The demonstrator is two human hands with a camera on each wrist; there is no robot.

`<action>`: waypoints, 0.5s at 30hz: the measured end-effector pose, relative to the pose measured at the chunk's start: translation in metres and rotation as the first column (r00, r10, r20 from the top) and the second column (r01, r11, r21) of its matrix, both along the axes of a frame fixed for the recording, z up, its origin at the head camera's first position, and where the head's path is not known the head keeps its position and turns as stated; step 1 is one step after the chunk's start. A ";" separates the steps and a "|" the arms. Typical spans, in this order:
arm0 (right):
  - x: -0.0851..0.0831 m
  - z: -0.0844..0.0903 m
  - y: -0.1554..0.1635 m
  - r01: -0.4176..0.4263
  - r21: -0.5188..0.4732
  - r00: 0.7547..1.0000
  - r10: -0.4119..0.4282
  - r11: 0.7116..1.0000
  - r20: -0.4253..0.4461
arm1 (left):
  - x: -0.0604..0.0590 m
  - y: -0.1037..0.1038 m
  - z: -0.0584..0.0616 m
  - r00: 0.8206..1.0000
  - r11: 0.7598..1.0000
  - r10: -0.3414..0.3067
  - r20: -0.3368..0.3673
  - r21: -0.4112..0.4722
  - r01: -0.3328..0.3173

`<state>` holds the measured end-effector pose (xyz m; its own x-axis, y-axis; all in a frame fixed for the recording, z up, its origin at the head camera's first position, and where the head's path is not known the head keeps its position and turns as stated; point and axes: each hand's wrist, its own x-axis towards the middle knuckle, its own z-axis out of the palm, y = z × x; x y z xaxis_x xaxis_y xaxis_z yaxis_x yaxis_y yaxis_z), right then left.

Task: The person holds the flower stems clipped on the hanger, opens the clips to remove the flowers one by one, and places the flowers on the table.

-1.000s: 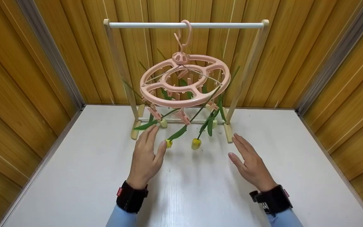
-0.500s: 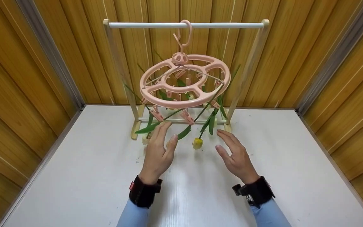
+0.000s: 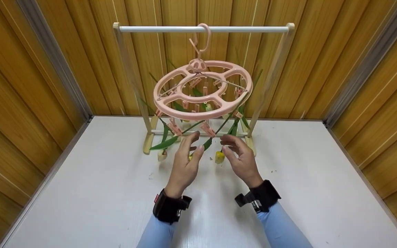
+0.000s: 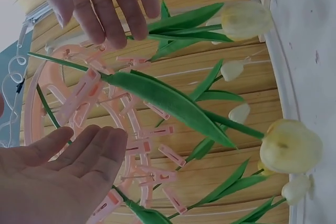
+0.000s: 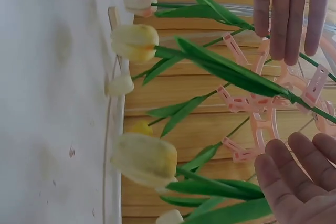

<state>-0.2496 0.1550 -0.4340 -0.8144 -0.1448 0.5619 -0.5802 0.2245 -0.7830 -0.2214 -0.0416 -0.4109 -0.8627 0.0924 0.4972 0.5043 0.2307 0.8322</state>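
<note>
Item: round pink clip hanger [image 3: 202, 90], one, hung by its hook from the white rail [image 3: 203, 29] of a small wooden rack [image 3: 273, 74] standing on the white table [image 3: 81, 193].

Contents: artificial tulips clipped by the stem ends, heads down. Five or so heads show in the wrist views; an exact count cannot be made, since some overlap. Pink clips number well over six; several are hidden behind the ring.

Nearest stem: the yellow tulip [image 3: 219, 157], whose head hangs low between the two hands, just above the table. Its long axis runs on a slant, from the head up and away to a clip [image 3: 208, 130] under the ring's near edge. That clip sits above and just beyond the fingertips of both hands.

Left hand [image 3: 185, 162]: fingers loosely spread and raised toward the clip, gripping nothing; a green leaf [image 3: 165, 142] lies just to its left.

Right hand [image 3: 240, 158]: fingers relaxed and slightly bent, also holding nothing (its fingertips are just beside the stem, and contact cannot be told). It is the nearer to the yellow head.

Hands: two, facing each other, palms inward, close on either side of the stem.
</note>
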 end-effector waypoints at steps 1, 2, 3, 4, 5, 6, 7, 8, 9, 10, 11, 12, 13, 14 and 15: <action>-0.002 0.001 -0.002 -0.005 -0.015 1.000 0.005 1.000 0.025 | -0.001 0.001 0.000 1.000 1.000 -0.014 0.010 0.019 0.014; -0.003 0.002 -0.004 -0.008 -0.028 0.999 0.009 1.000 0.046 | -0.002 0.003 0.000 0.999 0.999 -0.027 0.023 0.040 0.026; -0.005 0.002 -0.006 -0.009 -0.039 0.998 0.011 0.999 0.064 | -0.003 0.004 0.000 0.999 0.998 -0.037 0.033 0.061 0.035; -0.007 0.002 -0.008 -0.007 -0.049 0.997 0.010 0.999 0.079 | -0.004 0.005 0.000 0.998 0.996 -0.044 0.044 0.079 0.041; -0.008 0.003 -0.010 -0.003 -0.059 0.996 0.008 0.998 0.092 | -0.005 0.006 0.001 0.997 0.994 -0.050 0.051 0.095 0.045; -0.009 0.003 -0.012 0.002 -0.066 0.995 0.004 0.998 0.102 | -0.006 0.007 0.001 0.997 0.993 -0.052 0.060 0.108 0.045; -0.010 0.003 -0.013 0.006 -0.071 0.994 0.002 0.997 0.109 | -0.006 0.008 0.002 0.996 0.992 -0.056 0.071 0.121 0.047; -0.012 0.003 -0.015 0.010 -0.075 0.993 -0.002 0.997 0.115 | -0.008 0.008 0.002 0.995 0.990 -0.059 0.082 0.135 0.048; -0.013 0.003 -0.016 0.015 -0.076 0.993 -0.006 0.997 0.122 | -0.009 0.009 0.003 0.994 0.988 -0.062 0.094 0.149 0.047; -0.014 0.003 -0.018 0.022 -0.077 0.992 -0.012 0.997 0.128 | -0.010 0.010 0.004 0.992 0.986 -0.062 0.109 0.159 0.044; -0.015 0.002 -0.019 0.025 -0.079 0.991 -0.014 0.997 0.135 | -0.012 0.010 0.005 0.990 0.984 -0.065 0.123 0.172 0.043; -0.016 0.002 -0.020 0.029 -0.078 0.990 -0.017 0.997 0.143 | -0.013 0.011 0.006 0.988 0.981 -0.069 0.138 0.187 0.042; -0.017 0.002 -0.021 0.034 -0.074 0.988 -0.022 0.997 0.151 | -0.015 0.011 0.007 0.986 0.978 -0.070 0.154 0.203 0.038; -0.018 0.002 -0.022 0.035 -0.073 0.987 -0.023 0.997 0.159 | -0.017 0.011 0.008 0.983 0.976 -0.070 0.169 0.215 0.032; -0.018 0.003 -0.023 0.037 -0.071 0.986 -0.025 0.997 0.165 | -0.018 0.012 0.010 0.980 0.973 -0.069 0.185 0.228 0.025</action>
<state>-0.2680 0.1318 -0.4315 -0.8999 -0.0810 0.4284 -0.4360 0.1790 -0.8820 -0.2394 -0.0298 -0.4009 -0.9408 0.0405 0.3365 0.3371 0.0079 0.9415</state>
